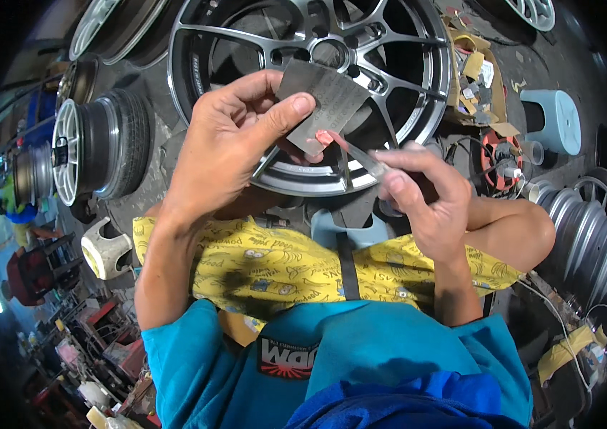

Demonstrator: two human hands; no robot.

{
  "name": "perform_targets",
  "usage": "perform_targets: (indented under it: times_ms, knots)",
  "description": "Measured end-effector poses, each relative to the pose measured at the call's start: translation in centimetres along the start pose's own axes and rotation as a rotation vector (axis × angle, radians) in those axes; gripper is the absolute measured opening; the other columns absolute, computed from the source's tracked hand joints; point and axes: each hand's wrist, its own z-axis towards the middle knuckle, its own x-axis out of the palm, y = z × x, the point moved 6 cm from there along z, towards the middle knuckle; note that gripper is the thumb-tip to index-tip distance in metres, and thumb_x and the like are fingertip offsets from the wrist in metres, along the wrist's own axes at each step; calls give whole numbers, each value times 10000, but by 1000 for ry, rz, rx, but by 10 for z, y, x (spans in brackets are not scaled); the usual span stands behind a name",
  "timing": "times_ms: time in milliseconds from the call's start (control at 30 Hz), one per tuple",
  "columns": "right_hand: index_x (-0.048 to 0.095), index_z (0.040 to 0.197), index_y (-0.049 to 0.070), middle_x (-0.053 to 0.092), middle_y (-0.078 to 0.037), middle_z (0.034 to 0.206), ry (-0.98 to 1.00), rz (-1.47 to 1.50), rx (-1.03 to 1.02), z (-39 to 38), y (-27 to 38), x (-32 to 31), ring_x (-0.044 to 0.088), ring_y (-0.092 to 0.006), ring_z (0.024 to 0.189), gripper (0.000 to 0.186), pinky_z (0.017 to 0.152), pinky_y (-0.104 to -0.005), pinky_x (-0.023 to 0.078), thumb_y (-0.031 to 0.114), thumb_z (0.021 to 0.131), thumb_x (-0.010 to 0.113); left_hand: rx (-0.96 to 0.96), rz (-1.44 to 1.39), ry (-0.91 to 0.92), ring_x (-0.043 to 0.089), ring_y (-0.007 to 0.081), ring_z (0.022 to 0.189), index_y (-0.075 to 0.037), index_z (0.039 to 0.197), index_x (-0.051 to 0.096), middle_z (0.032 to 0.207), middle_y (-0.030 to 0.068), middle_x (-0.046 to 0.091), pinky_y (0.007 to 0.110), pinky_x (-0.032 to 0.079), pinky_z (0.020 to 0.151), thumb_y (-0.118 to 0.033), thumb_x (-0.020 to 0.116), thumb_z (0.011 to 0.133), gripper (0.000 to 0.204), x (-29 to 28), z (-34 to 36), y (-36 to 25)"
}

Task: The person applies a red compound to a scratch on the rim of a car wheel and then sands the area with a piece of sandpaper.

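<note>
Sheet (335, 93): dark grey, faint darker lettering
Paste (323, 137): salmon pink
Blade (365, 159): silvery grey, pinkish toward tip
Wheel (352, 56): dark grey, bright silver lip
Shorts (282, 261): yellow, dark cartoon-and-lettering print
Shirt (382, 350): teal

Two hands (221, 154), one grey sheet (328, 100), one slim tool (367, 163), one cardboard box (497, 100), at least six wheels (317, 184).

I'm wearing white letters (285, 354) above red rays (287, 371) on my teal shirt (389, 343) and black words (282, 248) across my yellow shorts (303, 268); faint print (337, 107) is marking the grey sheet (321, 93) and wheel rim (314, 184).
</note>
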Motion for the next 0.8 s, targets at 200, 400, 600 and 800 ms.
perform_targets:
  times_ms: [200,400,600,800]
  knots:
    - [766,1156,-26,746,-39,906,33,33,100,2,-11,8,670,-69,821,162,754,-235,546,55,1026,711,-19,-15,-43,757,150,869,29,1245,684,1046,100,762,283,663,696,-177,693,1069,271,-9,0,-2]
    - [722,1187,-15,740,-24,963,-24,11,275,-23,-58,-10,659,-75,906,174,823,-243,529,102,1065,684,-16,164,-345,712,122,765,58,1238,670,940,75,740,222,547,653,-168,729,1045,303,-62,-27,5]
    - [748,1199,-7,735,-45,1003,59,-15,482,-38,-90,-4,645,-82,908,193,806,-259,518,95,1040,711,-130,162,-554,650,74,721,67,1266,659,966,66,733,199,490,610,-93,760,1008,319,-76,-71,40]
    - [785,1175,20,702,-97,946,144,-234,200,-19,-78,16,651,-161,832,257,743,-283,506,48,921,809,-247,33,-519,701,78,754,72,1213,676,977,116,781,184,536,646,-52,780,992,274,-73,-67,72]
